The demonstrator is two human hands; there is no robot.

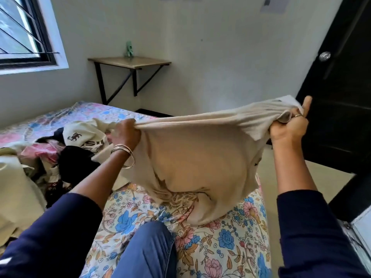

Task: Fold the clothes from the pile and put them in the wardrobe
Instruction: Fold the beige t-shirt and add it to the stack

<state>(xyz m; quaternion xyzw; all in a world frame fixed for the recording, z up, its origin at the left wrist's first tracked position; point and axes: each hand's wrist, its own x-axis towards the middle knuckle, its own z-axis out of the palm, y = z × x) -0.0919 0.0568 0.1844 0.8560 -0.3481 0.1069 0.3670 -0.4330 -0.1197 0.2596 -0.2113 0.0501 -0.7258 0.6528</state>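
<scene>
Both hands grip a beige garment (pixel 192 157): left hand (pixel 125 135) and right hand (pixel 289 125) bunch its top edge, stretched between them above the bed (pixel 220 243), hem touching the sheet. Clothes pile (pixel 66 155) lies left.

Single head-worn view, wide-angle, looking forward and down from the person's own eye level. Close range: both forearms enter from the bottom corners, and a bent knee (pixel 148 251) sits at bottom centre on the floral bed (pixel 220 243). The frame reaches up to the far wall, taking in a window (pixel 24 31) upper left, a wall shelf (pixel 130 62) centre, and a dark door (pixel 339 87) at right. Straight lines bow near the edges. No second view shares the scene.
</scene>
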